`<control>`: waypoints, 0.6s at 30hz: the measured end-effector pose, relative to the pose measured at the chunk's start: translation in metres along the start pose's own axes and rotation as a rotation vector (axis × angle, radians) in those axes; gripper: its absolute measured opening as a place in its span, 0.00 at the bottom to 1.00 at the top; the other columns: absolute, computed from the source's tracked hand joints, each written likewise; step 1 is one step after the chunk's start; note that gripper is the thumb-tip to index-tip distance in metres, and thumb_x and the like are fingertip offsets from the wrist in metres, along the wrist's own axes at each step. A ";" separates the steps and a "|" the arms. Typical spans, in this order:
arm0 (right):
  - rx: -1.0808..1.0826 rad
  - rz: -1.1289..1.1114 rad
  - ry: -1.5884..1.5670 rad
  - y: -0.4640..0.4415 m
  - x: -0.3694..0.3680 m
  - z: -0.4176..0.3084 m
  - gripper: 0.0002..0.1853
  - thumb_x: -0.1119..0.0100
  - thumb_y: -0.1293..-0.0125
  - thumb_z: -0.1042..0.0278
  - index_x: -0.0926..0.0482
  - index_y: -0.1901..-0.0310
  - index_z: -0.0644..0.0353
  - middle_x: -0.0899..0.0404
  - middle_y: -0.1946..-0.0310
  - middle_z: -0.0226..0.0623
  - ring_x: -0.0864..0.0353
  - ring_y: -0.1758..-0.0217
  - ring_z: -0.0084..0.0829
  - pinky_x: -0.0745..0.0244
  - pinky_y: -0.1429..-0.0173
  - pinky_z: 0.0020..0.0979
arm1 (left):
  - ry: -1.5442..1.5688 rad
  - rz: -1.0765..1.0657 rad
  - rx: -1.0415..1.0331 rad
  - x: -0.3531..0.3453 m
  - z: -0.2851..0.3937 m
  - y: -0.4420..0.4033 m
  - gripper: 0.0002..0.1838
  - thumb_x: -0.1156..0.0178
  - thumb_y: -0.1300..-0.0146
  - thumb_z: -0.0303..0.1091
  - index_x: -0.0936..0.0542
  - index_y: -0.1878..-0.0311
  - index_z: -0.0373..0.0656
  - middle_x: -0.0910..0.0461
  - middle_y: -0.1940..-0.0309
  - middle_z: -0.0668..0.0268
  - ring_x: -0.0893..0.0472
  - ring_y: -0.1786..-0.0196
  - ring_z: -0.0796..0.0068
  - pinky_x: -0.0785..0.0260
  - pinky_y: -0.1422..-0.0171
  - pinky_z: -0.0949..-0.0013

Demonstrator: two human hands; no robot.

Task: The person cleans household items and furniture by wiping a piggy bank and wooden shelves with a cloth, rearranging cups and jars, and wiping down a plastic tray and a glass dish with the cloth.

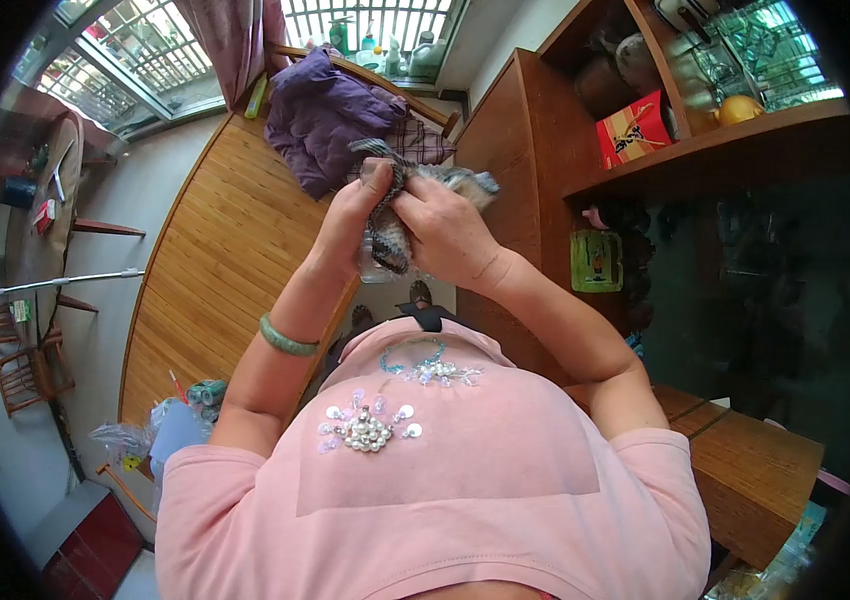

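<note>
A crumpled, patterned cloth point(392, 247) in grey, beige and black is bunched between my two hands in front of my chest. My left hand point(357, 205) pinches its dark striped edge, with the thumb up. Closed on the cloth's other side, my right hand point(440, 225) has part of the fabric sticking out past its knuckles. Something clear, like plastic, shows below the cloth between my wrists; I cannot tell what it is.
A purple padded garment point(325, 115) hangs over a chair beyond my hands. The wooden table point(215, 240) is at the left, a wooden cabinet point(510, 160) at the right. On its shelf lies a red box point(635, 130). A metal pole point(70, 282) extends at far left.
</note>
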State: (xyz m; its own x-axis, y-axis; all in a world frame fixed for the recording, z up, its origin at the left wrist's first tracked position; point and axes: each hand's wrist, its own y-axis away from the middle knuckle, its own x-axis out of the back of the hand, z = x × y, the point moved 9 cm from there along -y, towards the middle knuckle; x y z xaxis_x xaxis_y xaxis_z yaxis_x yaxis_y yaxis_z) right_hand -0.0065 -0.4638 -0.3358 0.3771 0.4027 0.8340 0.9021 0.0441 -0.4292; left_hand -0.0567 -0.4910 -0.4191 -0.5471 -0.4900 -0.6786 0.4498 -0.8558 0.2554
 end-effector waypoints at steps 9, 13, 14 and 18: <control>-0.331 -0.516 0.191 0.012 0.001 0.022 0.09 0.52 0.53 0.64 0.24 0.76 0.58 0.23 0.74 0.41 0.22 0.69 0.41 0.27 0.65 0.38 | -0.362 0.117 -0.241 0.006 0.037 0.010 0.24 0.44 0.45 0.51 0.30 0.57 0.37 0.24 0.67 0.65 0.26 0.73 0.82 0.35 0.74 0.81; -0.659 -0.250 0.307 0.032 0.066 0.100 0.11 0.55 0.49 0.65 0.23 0.74 0.60 0.23 0.76 0.45 0.22 0.71 0.40 0.28 0.66 0.41 | -0.060 0.125 -0.123 0.025 0.020 0.005 0.31 0.46 0.47 0.58 0.32 0.56 0.36 0.24 0.67 0.58 0.22 0.73 0.75 0.31 0.75 0.78; -0.649 -0.094 0.163 0.044 0.076 0.131 0.11 0.57 0.48 0.68 0.24 0.74 0.63 0.25 0.78 0.47 0.22 0.72 0.39 0.29 0.66 0.39 | 0.107 0.075 -0.047 0.025 0.010 0.006 0.33 0.47 0.47 0.60 0.33 0.56 0.35 0.24 0.67 0.57 0.21 0.72 0.73 0.29 0.74 0.76; -0.749 0.269 -0.615 0.048 0.092 0.117 0.09 0.57 0.49 0.76 0.25 0.69 0.66 0.24 0.74 0.44 0.23 0.71 0.35 0.29 0.63 0.31 | -0.076 0.145 -0.084 0.027 0.012 0.007 0.36 0.47 0.49 0.63 0.34 0.55 0.35 0.24 0.66 0.54 0.21 0.73 0.72 0.28 0.75 0.75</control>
State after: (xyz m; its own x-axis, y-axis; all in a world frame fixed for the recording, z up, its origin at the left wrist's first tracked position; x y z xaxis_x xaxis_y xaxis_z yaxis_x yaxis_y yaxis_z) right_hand 0.0472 -0.3175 -0.3199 0.6050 0.7262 0.3264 0.7820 -0.6191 -0.0721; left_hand -0.0766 -0.5123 -0.4274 -0.5223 -0.6214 -0.5841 0.5833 -0.7599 0.2868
